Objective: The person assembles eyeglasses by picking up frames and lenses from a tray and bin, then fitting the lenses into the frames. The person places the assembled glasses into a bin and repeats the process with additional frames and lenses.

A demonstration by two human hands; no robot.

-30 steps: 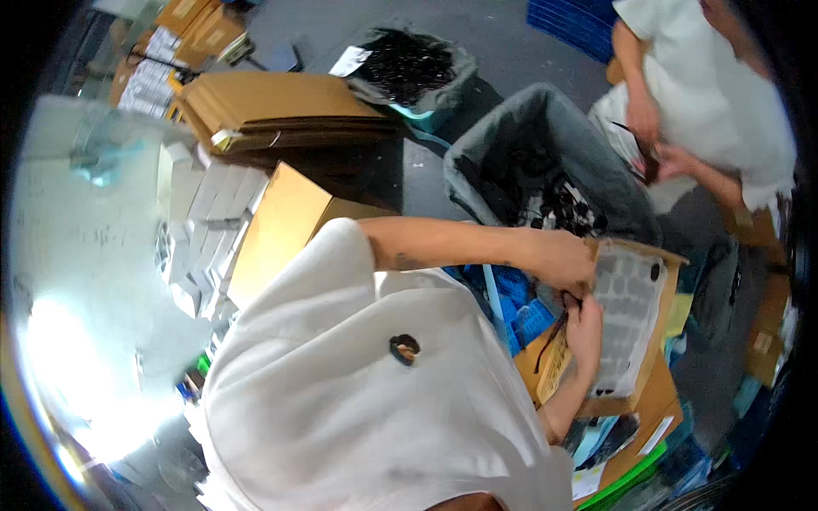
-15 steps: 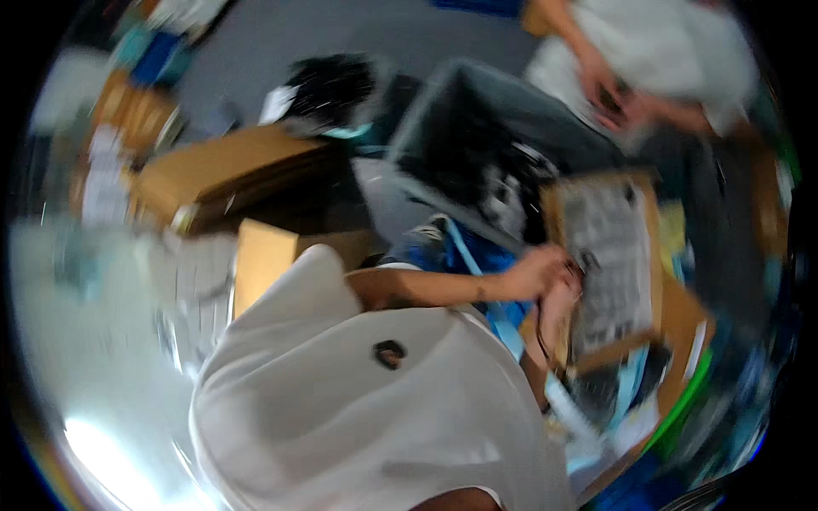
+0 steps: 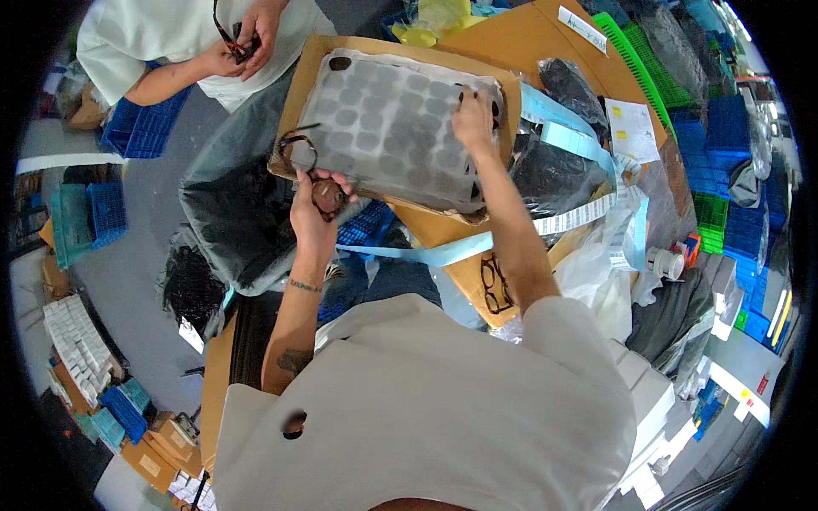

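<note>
My left hand is closed around a pair of tortoiseshell glasses at the near left corner of a shallow cardboard box. One brownish lens faces up, and the curved frame reaches over the box edge. Inside the box lies a whitish sheet with rows of round grey spots, and a dark oval lens sits in its far left corner. At the box's right side my right hand has its fingers bent down among several dark ovals. What its fingertips pinch is hidden.
Across the box, a co-worker's hands hold dark glasses. A large grey bin stands left of the box. Dark-framed glasses lie on cardboard beside my right forearm. Light-blue strips and black plastic bags lie around the box.
My view has swung to the right. My hands were together at the box's left edge; now they are apart, with the right one over the box's right side.
</note>
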